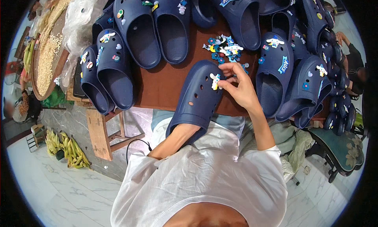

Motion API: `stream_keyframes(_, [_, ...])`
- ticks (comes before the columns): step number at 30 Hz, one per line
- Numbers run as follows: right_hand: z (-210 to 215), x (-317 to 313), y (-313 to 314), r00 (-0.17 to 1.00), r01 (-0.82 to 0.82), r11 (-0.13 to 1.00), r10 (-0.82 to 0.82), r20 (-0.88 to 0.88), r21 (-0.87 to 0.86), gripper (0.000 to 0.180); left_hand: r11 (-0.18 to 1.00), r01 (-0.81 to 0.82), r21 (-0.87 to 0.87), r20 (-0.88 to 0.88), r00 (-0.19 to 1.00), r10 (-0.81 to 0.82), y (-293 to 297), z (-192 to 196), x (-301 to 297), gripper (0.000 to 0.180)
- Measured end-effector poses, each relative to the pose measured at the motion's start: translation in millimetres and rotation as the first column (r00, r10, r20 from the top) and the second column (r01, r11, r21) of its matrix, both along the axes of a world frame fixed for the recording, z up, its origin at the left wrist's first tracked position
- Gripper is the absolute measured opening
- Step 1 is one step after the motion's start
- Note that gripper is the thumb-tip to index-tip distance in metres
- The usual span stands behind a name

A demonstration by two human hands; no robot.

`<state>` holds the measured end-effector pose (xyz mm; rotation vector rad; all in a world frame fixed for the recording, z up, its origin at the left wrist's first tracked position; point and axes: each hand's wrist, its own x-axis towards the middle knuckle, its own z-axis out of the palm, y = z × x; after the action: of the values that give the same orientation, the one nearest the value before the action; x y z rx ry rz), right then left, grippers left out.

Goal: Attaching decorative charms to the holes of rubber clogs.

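A navy foam clog [199,99] lies toe-away on the brown table [157,87] in front of me. My left hand is hidden inside the clog; only the forearm shows at the clog's opening. My right hand [238,87] pinches a small white cartoon charm [215,80] against the clog's perforated top. A pile of small colourful charms [223,49] lies on the table just beyond the fingers.
Many navy clogs with charms surround the work spot: pairs at the back left [112,71], back centre [157,26] and a heap on the right [303,69]. A round tray of grain [49,50] and plastic bags sit at left. Corn cobs [71,148] lie on the marble floor.
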<state>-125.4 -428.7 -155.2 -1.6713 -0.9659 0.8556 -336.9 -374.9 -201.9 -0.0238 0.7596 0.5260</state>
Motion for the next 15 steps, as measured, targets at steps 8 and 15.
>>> stream_keyframes(8, [10,-3,1,0.993,-0.039,0.997,0.046,0.109,-0.065,0.047,1.0,0.012,0.007,0.013,1.0,-0.013,0,-1,4,0.037])
stream_keyframes(15, [6,-8,5,0.994,-0.036,0.999,0.04,0.103,-0.041,0.045,1.0,0.019,0.012,0.022,1.0,-0.02,7,-2,12,0.037])
